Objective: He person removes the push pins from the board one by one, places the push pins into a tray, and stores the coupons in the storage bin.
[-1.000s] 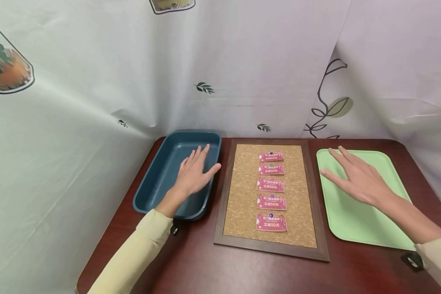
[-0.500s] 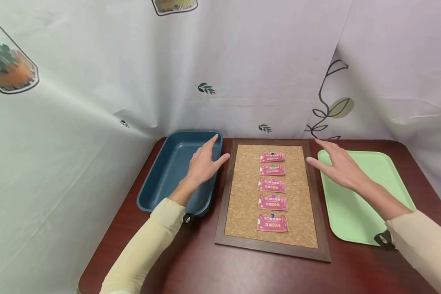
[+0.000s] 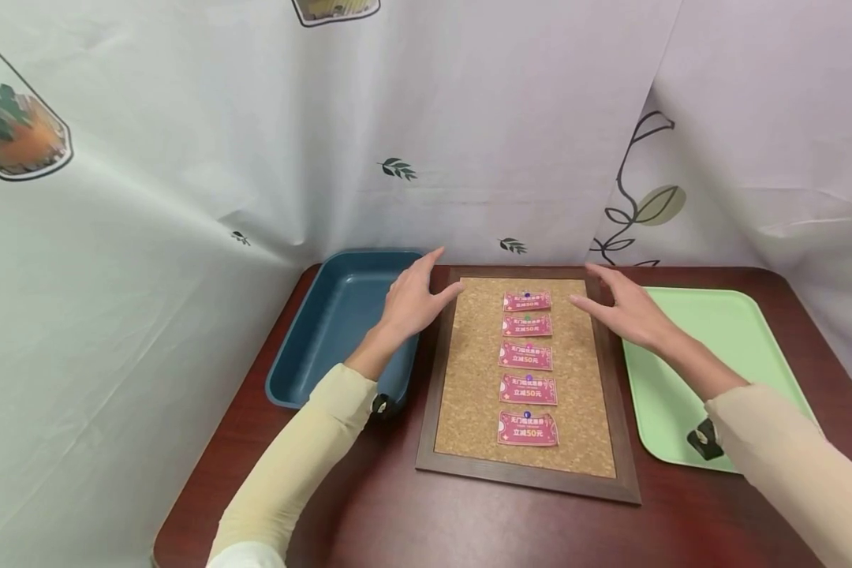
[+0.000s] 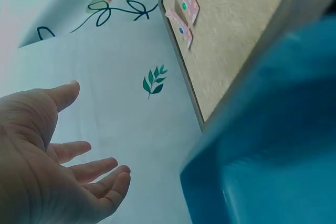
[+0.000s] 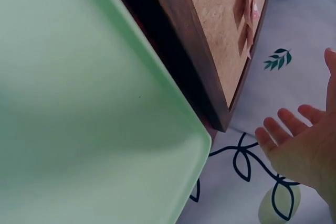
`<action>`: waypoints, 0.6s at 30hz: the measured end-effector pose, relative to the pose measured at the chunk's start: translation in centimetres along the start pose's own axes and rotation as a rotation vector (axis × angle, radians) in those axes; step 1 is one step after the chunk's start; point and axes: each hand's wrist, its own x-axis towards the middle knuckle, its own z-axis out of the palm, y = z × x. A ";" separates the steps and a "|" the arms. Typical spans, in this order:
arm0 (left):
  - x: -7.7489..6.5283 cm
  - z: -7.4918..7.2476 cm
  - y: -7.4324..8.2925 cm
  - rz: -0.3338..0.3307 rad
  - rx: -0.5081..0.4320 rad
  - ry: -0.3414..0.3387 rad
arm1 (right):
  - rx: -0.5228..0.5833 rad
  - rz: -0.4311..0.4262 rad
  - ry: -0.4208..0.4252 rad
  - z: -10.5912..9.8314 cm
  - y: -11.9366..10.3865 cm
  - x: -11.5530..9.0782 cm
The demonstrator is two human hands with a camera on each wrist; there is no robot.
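A cork board (image 3: 468, 379) in a dark wooden frame lies on the table in the head view. Several pink paper coupons (image 3: 528, 430) run down its middle in a column, each held by a coloured push pin (image 3: 528, 415). My left hand (image 3: 413, 304) hovers near the board's far left corner, thumb spread from the fingers, holding nothing. Near the far right corner is my right hand (image 3: 630, 312), likewise spread and holding nothing. Relaxed fingers and a bare palm show on the left hand (image 4: 58, 166) in the left wrist view, and on the right hand (image 5: 304, 145) in the right wrist view.
To the left of the board stands a deep blue tray (image 3: 277, 379) with raised walls. A flat light green tray (image 3: 717, 379) lies to the right. The dark red tabletop (image 3: 426, 525) ends at a white patterned curtain (image 3: 468, 134) behind and at the left.
Both hands have moved inward, the left from over the blue tray and the right from over the green tray, to the board's far corners. Board, coupons and trays stay put.
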 end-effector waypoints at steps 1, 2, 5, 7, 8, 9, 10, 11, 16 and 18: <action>0.2 0.1 0.2 0.007 0.003 0.000 | 0.006 0.000 0.000 0.1 0.0 0.2; 0.4 0.2 0.4 0.011 0.004 -0.002 | 0.011 0.003 0.000 0.2 0.0 0.5; 1.1 0.6 1.2 0.009 -0.003 -0.010 | 0.017 0.011 -0.002 0.5 0.0 1.2; 1.4 0.9 1.8 -0.004 -0.011 -0.023 | 0.032 0.017 -0.007 0.7 0.0 1.7; 1.6 1.1 2.1 -0.014 -0.018 -0.028 | 0.041 0.021 -0.013 0.8 0.0 2.0; 1.8 1.3 2.3 -0.024 -0.023 -0.035 | 0.055 0.025 -0.021 0.9 0.0 2.2; 2.0 1.5 2.6 -0.033 -0.025 -0.040 | 0.067 0.029 -0.029 1.1 0.1 2.4; 2.2 1.7 2.9 -0.043 -0.027 -0.044 | 0.078 0.034 -0.038 1.3 0.1 2.7; 3.2 3.0 4.1 -0.082 -0.042 -0.061 | 0.098 0.054 -0.064 2.4 0.4 3.7; 3.4 3.6 4.4 -0.089 -0.044 -0.070 | 0.102 0.058 -0.066 2.8 0.5 4.1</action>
